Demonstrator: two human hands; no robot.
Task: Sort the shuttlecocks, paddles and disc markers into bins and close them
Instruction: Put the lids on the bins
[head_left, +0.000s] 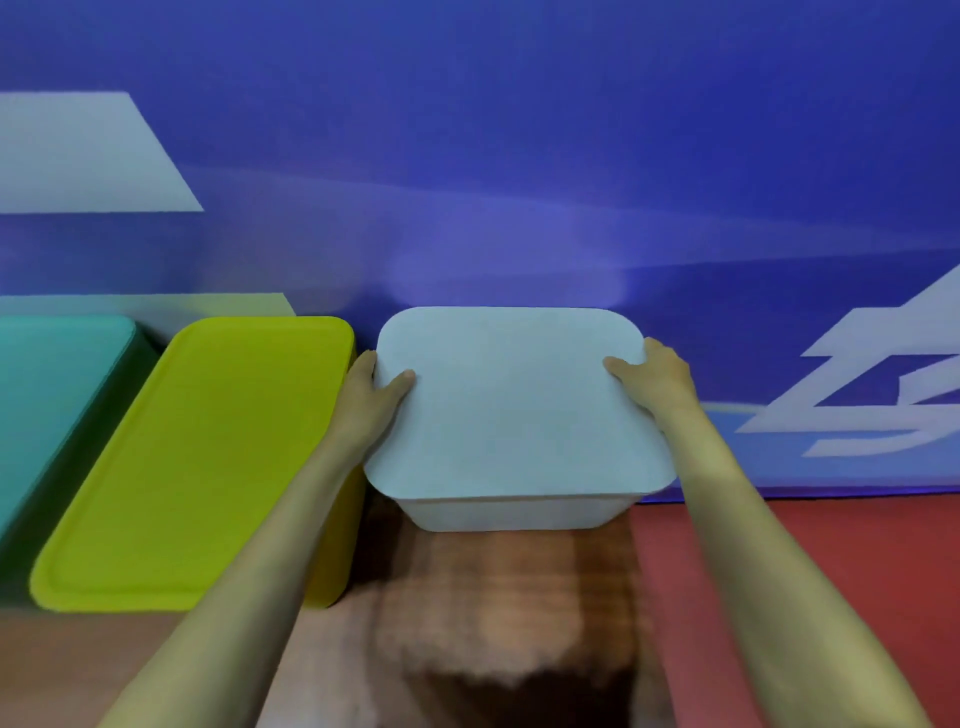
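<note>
Here we hold the white lid (514, 405) atop the white bin (519, 513), left grip (371, 397) and right grip (657, 379) clamped on its opposite edges, thumbs on top.

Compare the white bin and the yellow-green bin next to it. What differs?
Colour: the white bin is white, the yellow-green bin lime.
Handling: the left hand and right hand grip the white bin's lid at its side edges; nothing holds the yellow-green bin.
Shape: the yellow-green bin looks longer front to back, the white bin squarer.
Shared: both have lids on.
</note>
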